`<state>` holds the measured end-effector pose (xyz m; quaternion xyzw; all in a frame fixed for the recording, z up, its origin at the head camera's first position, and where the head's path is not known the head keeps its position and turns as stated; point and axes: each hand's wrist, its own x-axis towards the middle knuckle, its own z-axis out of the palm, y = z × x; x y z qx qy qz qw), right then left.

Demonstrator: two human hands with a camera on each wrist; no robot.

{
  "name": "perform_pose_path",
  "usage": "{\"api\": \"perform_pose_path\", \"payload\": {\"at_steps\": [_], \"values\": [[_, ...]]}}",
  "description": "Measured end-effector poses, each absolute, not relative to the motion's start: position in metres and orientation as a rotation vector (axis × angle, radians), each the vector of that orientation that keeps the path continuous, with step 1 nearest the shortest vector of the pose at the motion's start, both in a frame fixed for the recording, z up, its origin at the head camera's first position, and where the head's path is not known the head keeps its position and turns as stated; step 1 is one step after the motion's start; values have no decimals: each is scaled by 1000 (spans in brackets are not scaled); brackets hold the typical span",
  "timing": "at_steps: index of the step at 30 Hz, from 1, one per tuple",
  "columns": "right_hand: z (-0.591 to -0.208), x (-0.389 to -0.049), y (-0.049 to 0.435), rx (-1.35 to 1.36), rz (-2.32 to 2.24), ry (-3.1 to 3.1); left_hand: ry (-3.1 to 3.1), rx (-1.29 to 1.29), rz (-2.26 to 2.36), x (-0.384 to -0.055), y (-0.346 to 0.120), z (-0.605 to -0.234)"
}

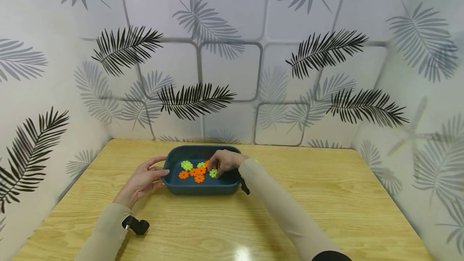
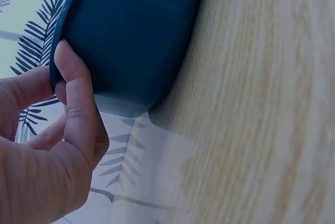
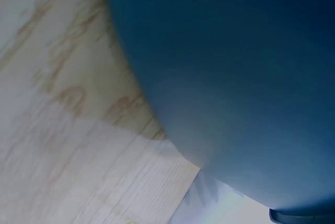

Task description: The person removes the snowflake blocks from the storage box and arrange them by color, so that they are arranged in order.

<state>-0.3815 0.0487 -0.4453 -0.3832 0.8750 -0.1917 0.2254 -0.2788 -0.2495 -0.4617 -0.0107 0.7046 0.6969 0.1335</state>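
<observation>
A dark blue plastic basin (image 1: 203,190) stands on the table and holds several flower-shaped plastic discs, such as an orange disc (image 1: 199,178) and a yellow-green disc (image 1: 186,165). At its left end my left hand (image 1: 144,178) grips the rim, thumb on the inner side and fingers against the outer wall, as the left wrist view of the basin (image 2: 136,30) shows. My right hand (image 1: 225,161) reaches down inside the right part, its fingertips pinching a green disc (image 1: 213,173). In the right wrist view the basin's outer wall (image 3: 225,88) hides that hand.
The wooden table (image 1: 203,224) extends around the basin, with a patterned wall (image 1: 232,124) behind it. A bit of something yellow-green (image 1: 256,161) shows beyond my right forearm. A black wrist camera (image 1: 135,225) sits on the left sleeve.
</observation>
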Motion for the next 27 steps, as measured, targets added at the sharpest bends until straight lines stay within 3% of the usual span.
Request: {"api": "perform_pose_path", "payload": {"at_steps": [27], "values": [[-449,-383,48,-1109,-597,2429,2057,-56,2022,-279,-248,-462]]}}
